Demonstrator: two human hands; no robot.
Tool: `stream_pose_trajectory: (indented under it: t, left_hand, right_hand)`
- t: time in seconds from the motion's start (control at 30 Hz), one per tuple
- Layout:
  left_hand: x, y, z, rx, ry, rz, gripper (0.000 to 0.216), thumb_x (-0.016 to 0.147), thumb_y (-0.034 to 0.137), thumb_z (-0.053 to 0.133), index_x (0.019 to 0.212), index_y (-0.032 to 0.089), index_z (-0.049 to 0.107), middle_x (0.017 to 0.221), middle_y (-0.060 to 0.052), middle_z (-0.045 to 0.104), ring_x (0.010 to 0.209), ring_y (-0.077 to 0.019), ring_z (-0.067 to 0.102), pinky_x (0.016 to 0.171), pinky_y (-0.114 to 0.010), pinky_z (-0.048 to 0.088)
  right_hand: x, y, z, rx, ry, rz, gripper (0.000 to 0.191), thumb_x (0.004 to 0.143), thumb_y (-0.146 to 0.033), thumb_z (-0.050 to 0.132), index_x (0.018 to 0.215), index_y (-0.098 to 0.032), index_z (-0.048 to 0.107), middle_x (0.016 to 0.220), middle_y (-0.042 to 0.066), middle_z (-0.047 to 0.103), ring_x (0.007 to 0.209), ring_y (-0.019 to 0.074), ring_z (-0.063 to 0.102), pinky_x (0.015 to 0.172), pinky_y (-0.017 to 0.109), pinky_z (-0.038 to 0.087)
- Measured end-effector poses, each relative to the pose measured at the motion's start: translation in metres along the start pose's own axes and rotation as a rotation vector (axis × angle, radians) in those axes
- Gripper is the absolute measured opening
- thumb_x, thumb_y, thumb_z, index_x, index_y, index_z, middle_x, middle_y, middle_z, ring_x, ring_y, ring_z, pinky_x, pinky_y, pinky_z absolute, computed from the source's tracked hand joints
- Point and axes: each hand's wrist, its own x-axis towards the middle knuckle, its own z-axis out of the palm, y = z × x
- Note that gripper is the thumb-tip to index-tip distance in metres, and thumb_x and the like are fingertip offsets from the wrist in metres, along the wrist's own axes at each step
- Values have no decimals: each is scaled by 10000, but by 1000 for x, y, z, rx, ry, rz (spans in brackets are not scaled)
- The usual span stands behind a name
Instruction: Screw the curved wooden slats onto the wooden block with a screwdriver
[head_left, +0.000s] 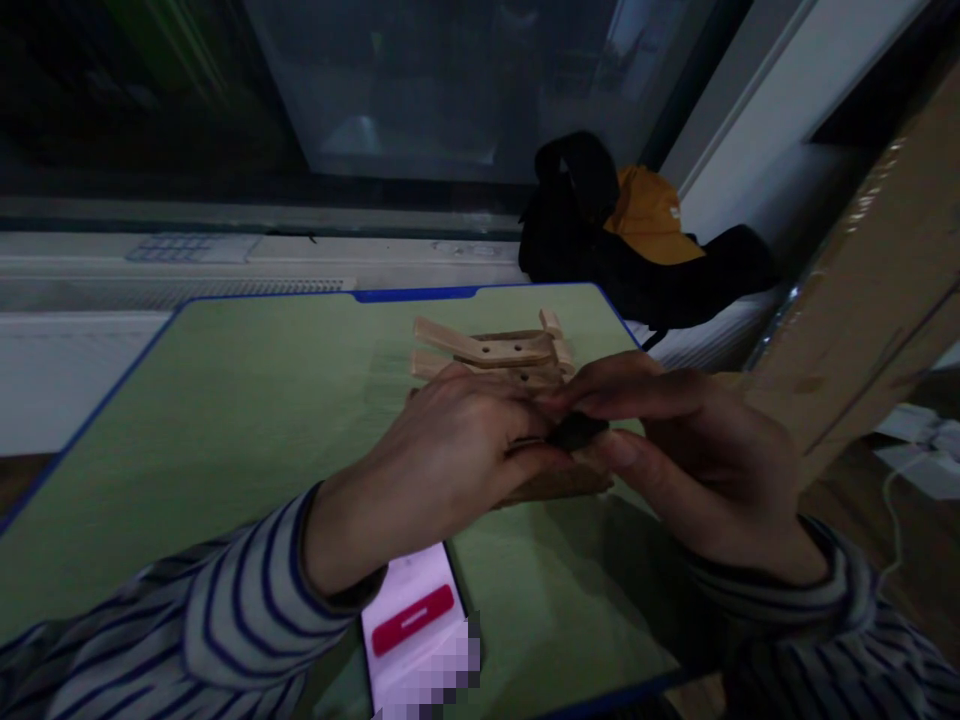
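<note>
Grip on both sides is pinched: the left hand (450, 455) and right hand (690, 450) clasp a small dark piece (577, 430) between thumbs and fingers, its material unclear. It sits over a wooden assembly (517, 348) of flat, angled, pale-grained bars with round holes, which rests on the dull green table (225, 430).

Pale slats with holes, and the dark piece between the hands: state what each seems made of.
Pale slats: probably unpainted wood, judging by the tan colour and plain, matte surface.
Dark piece: dull finish; dim light and partial cover leave its material open.
</note>
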Motion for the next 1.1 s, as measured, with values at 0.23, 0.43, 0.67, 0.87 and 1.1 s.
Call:
stream_pose_trajectory:
  t: [0.23, 0.43, 0.67, 0.87, 1.1]
  left_hand:
    - [-1, 0, -5, 29, -146, 4, 233, 883, 291, 501, 764, 178, 667, 797, -10, 674, 784, -172, 624, 834, -328, 464]
    - [0, 1, -3, 23, -27, 5, 239, 842, 381, 559, 829, 179, 687, 862, -25, 701, 867, -195, 639, 822, -331, 467]
    - [-1, 2, -3, -14, -57, -5, 169, 853, 306, 561, 877, 220, 705, 949, 8, 708, 920, -177, 634, 890, -327, 443]
    - [1, -1, -6, -10, -162, 51, 209, 888, 252, 494, 867, 178, 688, 903, -17, 690, 911, -179, 621, 900, -328, 441]
    - [2, 5, -5, 33, -61, -25, 238, 839, 374, 567, 874, 179, 700, 928, -25, 702, 911, -198, 629, 887, -339, 442]
  right_hand:
    - [-1, 7, 2, -194, 74, -158, 387, 669, -69, 720, 992, -220, 570, 909, 35, 640, 871, 200, 597, 771, 402, 500]
    - [0, 10, 3, -280, 96, -176, 374, 667, -77, 718, 964, -225, 545, 875, 26, 624, 863, 197, 589, 738, 393, 497]
    - [0, 0, 2, -61, 29, -8, 282, 807, -99, 581, 1072, -195, 587, 1008, 50, 650, 990, 202, 597, 841, 403, 501]
    - [-3, 4, 1, -196, 63, -121, 391, 675, -85, 720, 997, -252, 575, 889, 19, 648, 890, 208, 602, 827, 411, 490]
    - [-2, 9, 6, -207, 117, -144, 381, 676, -97, 720, 1004, -235, 583, 908, 30, 649, 893, 211, 601, 739, 385, 508]
